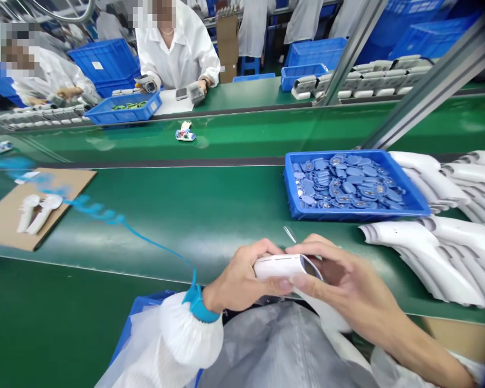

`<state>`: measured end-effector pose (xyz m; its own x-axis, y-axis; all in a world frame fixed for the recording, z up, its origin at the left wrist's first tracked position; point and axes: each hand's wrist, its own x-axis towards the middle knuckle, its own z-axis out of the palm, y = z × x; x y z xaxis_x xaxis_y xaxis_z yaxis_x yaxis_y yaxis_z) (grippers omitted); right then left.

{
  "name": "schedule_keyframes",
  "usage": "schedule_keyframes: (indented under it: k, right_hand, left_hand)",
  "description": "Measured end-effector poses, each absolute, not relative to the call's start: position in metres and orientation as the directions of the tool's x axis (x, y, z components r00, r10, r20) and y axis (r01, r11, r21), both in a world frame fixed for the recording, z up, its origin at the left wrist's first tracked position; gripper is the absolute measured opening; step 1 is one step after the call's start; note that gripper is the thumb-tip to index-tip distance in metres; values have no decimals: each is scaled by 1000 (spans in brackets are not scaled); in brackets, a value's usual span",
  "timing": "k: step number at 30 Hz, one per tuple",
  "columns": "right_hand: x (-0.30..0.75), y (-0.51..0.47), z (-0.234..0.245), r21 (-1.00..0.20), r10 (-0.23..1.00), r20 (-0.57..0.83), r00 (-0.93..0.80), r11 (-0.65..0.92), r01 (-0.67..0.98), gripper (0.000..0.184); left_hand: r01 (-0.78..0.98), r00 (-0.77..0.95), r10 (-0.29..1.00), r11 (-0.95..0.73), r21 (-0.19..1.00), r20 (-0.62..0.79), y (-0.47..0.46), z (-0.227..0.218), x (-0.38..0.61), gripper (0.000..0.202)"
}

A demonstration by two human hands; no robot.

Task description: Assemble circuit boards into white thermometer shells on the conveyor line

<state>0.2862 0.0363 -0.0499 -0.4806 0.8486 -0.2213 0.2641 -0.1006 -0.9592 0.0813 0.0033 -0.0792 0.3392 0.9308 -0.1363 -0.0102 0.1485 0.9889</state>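
Observation:
A white plastic housing (pixel 277 266) with a rounded head and dark opening is held between both hands, low over the near edge of the green bench. Its handle-like part (pixel 327 311) slopes down to the right beneath my right hand. My left hand (pixel 242 277) is closed round the left end, thumb along the near side. A blue wrist strap (pixel 202 307) with a coiled cord circles that wrist. On the right end, my right hand (pixel 347 277) grips with thumb and fingers, its fingertips partly hidden. A thin clear strip (pixel 290 234) is just beyond the hands.
A blue tray (pixel 289 188) of blue oval parts stands right of centre. White housing shells (pixel 420 240) are stacked at right. Cardboard (pixel 4 215) bears two white pieces at left. Beyond, a small assembly (pixel 185 132) lies on a green belt; co-workers sit across it.

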Motion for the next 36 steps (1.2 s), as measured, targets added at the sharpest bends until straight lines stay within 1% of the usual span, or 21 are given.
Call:
schedule_keyframes:
  k: [1,2,3,5,7,9,11,13,15,16,17,19,20,21,23,25,26,27,29,33,36]
  right_hand:
    - [286,36,-49,-954,860,-215,-463,-85,286,28]
    - [286,37,-48,-950,870,-199,-450,-59,305,27]
    - [285,38,-47,-949,879,-166,-447,-20,314,26]
    - [282,40,-47,-953,890,-67,-452,77,294,25]
    - [274,41,-46,-929,922,62,-383,194,316,22]
    - [262,43,-47,-852,949,219,-228,299,430,38]
    - [248,45,-49,-729,909,397,-123,394,560,52]
    - [239,46,-52,-582,833,534,-145,487,652,54]
    - [233,48,-54,-463,775,595,-211,546,698,53]
    - [231,49,-54,-429,754,615,-230,565,705,53]
    - [230,50,-54,-420,738,634,-231,579,699,54]
    - [228,53,-54,-480,733,654,-186,593,647,57]
    - [228,55,-53,-520,738,658,-152,591,616,58]
    - [230,57,-52,-566,756,643,-122,577,589,59]
    - [239,60,-49,-684,840,535,-91,493,538,56]
    - [255,62,-46,-781,922,367,-121,376,499,45]
    - [264,62,-45,-809,948,283,-148,319,493,39]
    - [273,61,-44,-817,958,224,-179,284,502,33]
    - [289,58,-44,-779,947,196,-253,307,546,24]
    - [297,46,-46,-680,866,253,-432,477,557,16]
    - [287,42,-47,-605,803,286,-523,575,550,12]
  left_hand:
    - [-65,345,929,167,984,-135,4,-81,82,46]
    - [-77,330,935,166,983,-131,4,-81,84,47]
    - [-41,297,947,140,989,-122,3,-79,85,46]
    - [131,228,970,58,990,-87,3,-73,88,40]
    - [266,223,973,0,964,-62,3,-64,92,35]
    - [348,238,968,-9,937,-79,6,-58,96,32]
    - [407,264,956,7,914,-125,10,-55,100,26]
    - [463,322,933,-5,886,-163,13,-56,105,15]
    - [548,366,913,-54,835,-181,14,-59,111,11]
    - [608,360,913,-73,790,-192,14,-61,113,11]
    - [671,334,921,-84,736,-200,13,-62,116,13]
    - [753,267,948,-91,652,-175,11,-64,119,18]
    - [755,244,957,-89,650,-154,11,-64,119,20]
    - [731,233,963,-81,678,-136,11,-64,118,21]
    - [645,225,966,-52,763,-124,12,-64,112,24]
    - [569,226,964,-11,823,-143,12,-65,102,27]
    - [548,218,964,8,836,-152,12,-66,96,28]
    - [530,210,964,27,848,-162,12,-68,90,28]
    - [484,199,961,73,872,-191,10,-73,80,31]
    - [411,197,953,134,902,-231,6,-82,69,37]
    - [390,202,953,135,911,-228,4,-85,67,37]
